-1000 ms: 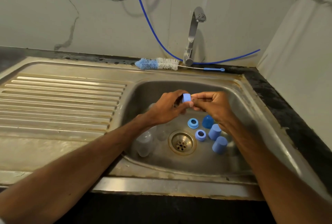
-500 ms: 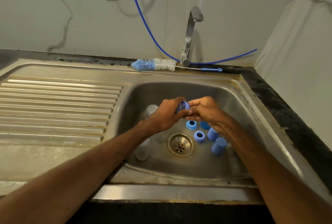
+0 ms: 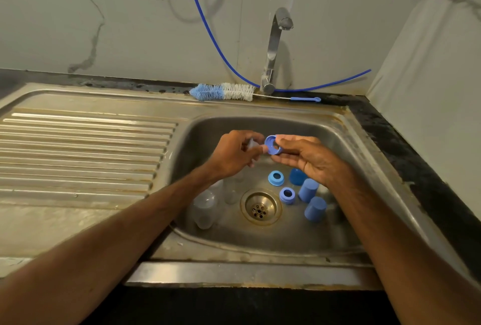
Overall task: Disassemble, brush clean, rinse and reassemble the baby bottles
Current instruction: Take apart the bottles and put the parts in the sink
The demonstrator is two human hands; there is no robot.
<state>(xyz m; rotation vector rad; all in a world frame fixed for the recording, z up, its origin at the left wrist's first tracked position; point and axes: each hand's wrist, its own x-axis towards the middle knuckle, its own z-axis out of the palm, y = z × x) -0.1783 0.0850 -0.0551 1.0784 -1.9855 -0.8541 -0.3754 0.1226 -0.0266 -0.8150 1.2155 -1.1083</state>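
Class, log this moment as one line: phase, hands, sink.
phase: disassembly | left-hand grip: pinches clear teat | right-hand grip: holds blue collar ring | sink: two rings, three caps, clear bottles | brush: on rim

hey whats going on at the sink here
A person is taking baby bottles apart over the sink basin. The right hand pinches a blue screw ring, and the left hand holds a small clear piece, probably the teat, beside it. Two more blue rings, three blue caps and the clear bottles lie in the basin around the drain. The bottle brush rests on the rim behind, by the tap; no water is visibly running.
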